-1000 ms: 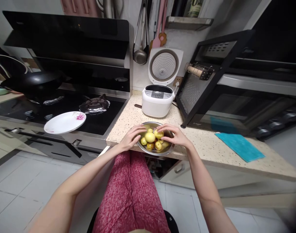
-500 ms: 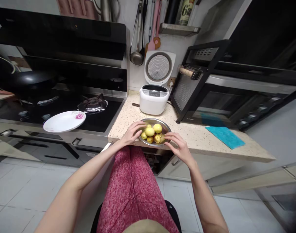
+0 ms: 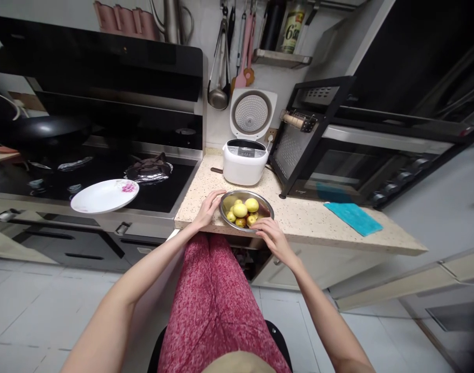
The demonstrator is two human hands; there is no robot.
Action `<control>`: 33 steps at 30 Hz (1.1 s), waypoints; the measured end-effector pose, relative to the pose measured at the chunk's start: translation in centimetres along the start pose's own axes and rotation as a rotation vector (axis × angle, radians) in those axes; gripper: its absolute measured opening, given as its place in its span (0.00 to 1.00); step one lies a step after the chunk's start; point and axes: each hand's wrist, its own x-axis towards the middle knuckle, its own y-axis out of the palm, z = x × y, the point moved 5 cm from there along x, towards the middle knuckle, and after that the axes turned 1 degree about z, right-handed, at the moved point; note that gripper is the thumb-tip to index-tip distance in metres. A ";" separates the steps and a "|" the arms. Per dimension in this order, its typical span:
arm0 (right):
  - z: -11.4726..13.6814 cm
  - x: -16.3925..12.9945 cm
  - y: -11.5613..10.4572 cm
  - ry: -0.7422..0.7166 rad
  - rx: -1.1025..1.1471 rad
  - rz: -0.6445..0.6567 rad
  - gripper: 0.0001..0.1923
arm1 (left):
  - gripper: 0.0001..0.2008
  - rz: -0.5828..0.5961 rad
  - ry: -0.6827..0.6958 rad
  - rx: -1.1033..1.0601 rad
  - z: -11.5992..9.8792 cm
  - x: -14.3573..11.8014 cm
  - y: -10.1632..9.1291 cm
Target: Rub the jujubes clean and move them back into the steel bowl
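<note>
At the front edge of the speckled beige counter (image 3: 310,228), in the head view, sat a round silver metal bowl (image 3: 265,208) of rounded yellow-green fruits (image 3: 240,210). The left hand (image 3: 208,211) lay by its left side, fingers loosely extended; the right hand (image 3: 274,235) curled over the near-right rim, its grasp unclear. Pressing there could have tipped it, spilling fruits.

On the pale yellow-green cylindrical container (image 3: 292,32) on the narrow grey wall shelf (image 3: 281,58), we read a large dark "6"; the letters after it are unclear. Marks on the black glass-fronted oven (image 3: 338,165) and the rounded white rice cooker's grey control panel (image 3: 246,152) are too small for us.
</note>
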 end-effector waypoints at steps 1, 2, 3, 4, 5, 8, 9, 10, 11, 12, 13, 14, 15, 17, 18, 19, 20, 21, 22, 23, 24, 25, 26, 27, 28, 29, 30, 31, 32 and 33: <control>-0.2 0.2 0.0 -0.007 0.022 0.006 0.15 | 0.24 -0.005 -0.005 -0.003 0.1 0.0 0.0; -0.4 0.4 0.0 -0.014 0.044 0.016 0.15 | 0.24 -0.009 -0.008 -0.006 0.1 0.0 -0.1; -0.7 0.7 -0.1 -0.021 0.063 0.029 0.15 | 0.24 -0.013 -0.009 -0.010 0.2 0.0 -0.1; -0.9 1.0 -0.1 -0.025 0.080 0.044 0.15 | 0.24 -0.016 -0.008 -0.014 0.2 0.0 -0.1; -1.2 1.3 -0.1 -0.028 0.094 0.062 0.16 | 0.24 -0.019 -0.005 -0.018 0.2 0.0 -0.1; -1.9 2.2 -0.1 -0.021 0.133 0.127 0.16 | 0.23 -0.022 0.014 -0.028 0.2 0.0 -0.1; -2.1 2.5 -0.2 -0.011 0.143 0.151 0.17 | 0.23 -0.021 0.021 -0.029 0.2 0.0 0.0; -2.4 2.8 -0.3 0.002 0.153 0.174 0.17 | 0.23 -0.019 0.027 -0.027 0.2 0.0 0.0; -2.7 3.0 -0.5 0.019 0.167 0.193 0.16 | 0.23 -0.017 0.032 -0.024 0.1 0.0 0.0; -3.1 3.2 -0.9 0.042 0.184 0.200 0.17 | 0.23 -0.014 0.035 -0.018 0.1 0.0 0.0; -3.6 3.4 -1.3 0.075 0.203 0.188 0.19 | 0.23 -0.011 0.038 -0.012 0.0 0.0 0.0; -4.2 3.5 -1.8 0.124 0.220 0.151 0.21 | 0.23 -0.008 0.041 -0.005 0.0 0.0 0.0; -4.9 3.6 -2.3 0.193 0.231 0.089 0.24 | 0.23 -0.004 0.044 0.000 -0.1 0.0 0.1; -6.4 3.5 -3.2 0.393 0.240 -0.050 0.26 | 0.23 0.005 0.052 0.003 -0.2 0.0 0.1; -7.1 3.4 -3.3 0.508 0.249 -0.093 0.26 | 0.23 0.010 0.056 0.002 -0.2 0.0 0.2; -7.7 3.3 -3.2 0.621 0.268 -0.096 0.25 | 0.23 0.016 0.060 0.001 -0.3 0.0 0.2; -8.0 3.2 -2.7 0.722 0.295 -0.065 0.23 | 0.23 0.021 0.062 -0.001 -0.4 -0.1 0.2; -8.1 3.2 -2.1 0.801 0.324 -0.014 0.20 | 0.24 0.025 0.064 -0.002 -0.4 -0.1 0.2; -8.1 3.3 -1.5 0.859 0.347 0.042 0.17 | 0.24 0.028 0.066 -0.003 -0.5 -0.1 0.2; -7.9 3.4 -1.0 0.898 0.359 0.088 0.15 | 0.24 0.031 0.066 -0.003 -0.5 -0.1 0.2; -7.8 3.7 -0.5 0.923 0.361 0.120 0.12 | 0.24 0.032 0.066 -0.005 -0.5 -0.1 0.2; -7.6 4.1 -0.2 0.937 0.356 0.137 0.11 | 0.25 0.032 0.065 -0.007 -0.5 0.0 0.2; -7.5 4.6 0.0 0.946 0.345 0.143 0.09 | 0.25 0.030 0.064 -0.009 -0.5 0.0 0.2; -7.4 5.1 0.1 0.954 0.334 0.148 0.08 | 0.26 0.025 0.063 -0.012 -0.4 0.0 0.2; -7.4 5.7 0.2 0.960 0.318 0.150 0.07 | 0.26 0.017 0.061 -0.016 -0.4 0.0 0.2; -7.4 6.4 0.2 0.963 0.300 0.149 0.06 | 0.27 0.007 0.057 -0.020 -0.3 0.1 0.1; -7.4 7.1 0.2 0.964 0.282 0.148 0.06 | 0.27 -0.003 0.049 -0.023 -0.2 0.1 0.1; -7.4 7.8 0.2 0.962 0.263 0.150 0.07 | 0.27 -0.014 0.037 -0.024 0.0 0.1 0.1; -7.3 8.5 0.2 0.959 0.247 0.156 0.08 | 0.26 -0.026 0.022 -0.024 0.1 0.1 0.0; -7.2 9.3 0.2 0.953 0.232 0.166 0.10 | 0.26 -0.042 0.005 -0.022 0.3 0.1 0.0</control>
